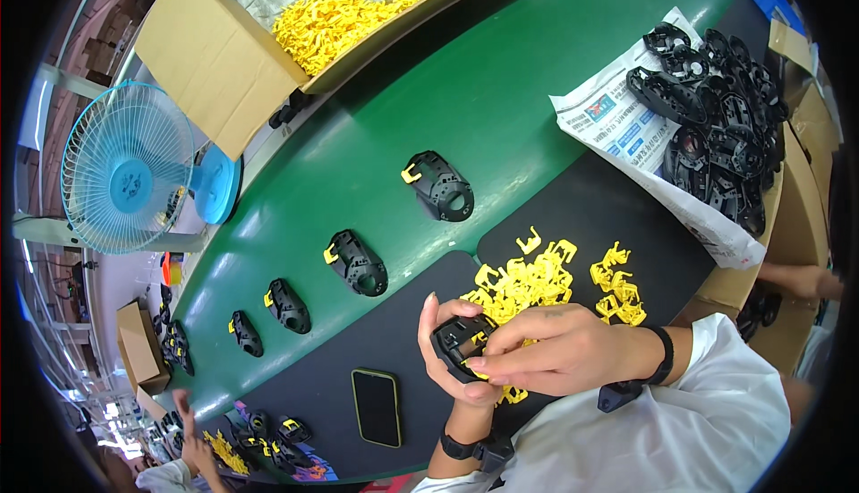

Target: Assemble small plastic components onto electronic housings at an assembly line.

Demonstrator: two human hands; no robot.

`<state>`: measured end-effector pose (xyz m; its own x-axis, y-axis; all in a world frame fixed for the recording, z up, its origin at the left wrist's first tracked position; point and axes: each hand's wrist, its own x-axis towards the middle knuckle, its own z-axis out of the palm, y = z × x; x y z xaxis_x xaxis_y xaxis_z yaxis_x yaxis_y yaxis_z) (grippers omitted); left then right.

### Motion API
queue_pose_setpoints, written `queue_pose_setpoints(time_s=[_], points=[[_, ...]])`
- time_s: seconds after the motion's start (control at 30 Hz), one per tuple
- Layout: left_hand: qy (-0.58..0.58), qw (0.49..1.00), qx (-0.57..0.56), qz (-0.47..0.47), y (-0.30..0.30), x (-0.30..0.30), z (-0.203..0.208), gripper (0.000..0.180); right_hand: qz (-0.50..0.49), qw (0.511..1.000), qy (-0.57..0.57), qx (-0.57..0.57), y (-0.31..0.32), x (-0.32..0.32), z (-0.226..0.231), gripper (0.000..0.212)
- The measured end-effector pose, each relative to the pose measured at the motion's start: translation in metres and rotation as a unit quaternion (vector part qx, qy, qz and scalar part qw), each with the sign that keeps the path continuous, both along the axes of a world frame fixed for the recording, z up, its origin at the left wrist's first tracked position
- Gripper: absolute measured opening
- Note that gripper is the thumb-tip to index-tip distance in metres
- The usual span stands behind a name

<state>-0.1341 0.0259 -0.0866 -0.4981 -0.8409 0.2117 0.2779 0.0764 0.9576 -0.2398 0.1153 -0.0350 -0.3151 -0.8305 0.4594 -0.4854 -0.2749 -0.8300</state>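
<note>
My left hand (435, 369) is closed around a black plastic shell (453, 341), tilted with its hollow side toward me. The fingers of my right hand (564, 350) pinch together at the shell's edge. Bits of a yellow plastic clip (480, 336) show at their tips, partly hidden by the fingers. Just beyond my hands lies a loose pile of yellow clips (537, 280) on the black mat. A smaller heap of the same clips (616, 292) sits to its right.
Several black shells with yellow clips (355, 263) stand in a row on the green belt (519, 126). A phone (377, 407) lies on the black mat (626, 216). More shells (716, 126) are heaped on newspaper at right. A carton (215, 63) holds yellow clips; a blue fan (130, 175) stands left. Another person's hand (190, 444) shows lower left.
</note>
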Motion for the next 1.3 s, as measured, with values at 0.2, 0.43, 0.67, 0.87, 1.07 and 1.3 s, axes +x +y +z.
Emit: queue_pose_setpoints(time_s=[0.2,0.43,0.67,0.87,1.07,1.3], points=[[0.045,0.999,-0.001,0.002,-0.003,0.001,-0.002,0.108,-0.007,0.995,0.094,0.016,0.000,0.005,0.000,0.027],[0.114,0.987,-0.109,0.016,-0.003,-0.002,-0.011,0.114,-0.012,0.986,0.164,-0.001,0.013,0.004,0.012,0.040],[0.102,0.989,0.097,-0.044,-0.006,-0.021,-0.001,0.120,-0.004,0.991,0.134,-0.016,0.006,-0.015,-0.010,0.053],[-0.040,0.995,0.066,-0.070,-0.020,-0.011,-0.006,0.098,-0.045,0.987,0.142,0.065,-0.044,-0.069,-0.029,0.055],[-0.017,0.991,0.128,-0.048,-0.020,0.003,-0.008,0.052,-0.295,0.884,0.289,0.220,-0.065,-0.153,-0.074,0.056],[-0.047,0.992,0.102,-0.062,-0.025,0.030,-0.030,0.059,-0.433,0.813,0.310,0.234,0.046,-0.191,0.038,0.043]])
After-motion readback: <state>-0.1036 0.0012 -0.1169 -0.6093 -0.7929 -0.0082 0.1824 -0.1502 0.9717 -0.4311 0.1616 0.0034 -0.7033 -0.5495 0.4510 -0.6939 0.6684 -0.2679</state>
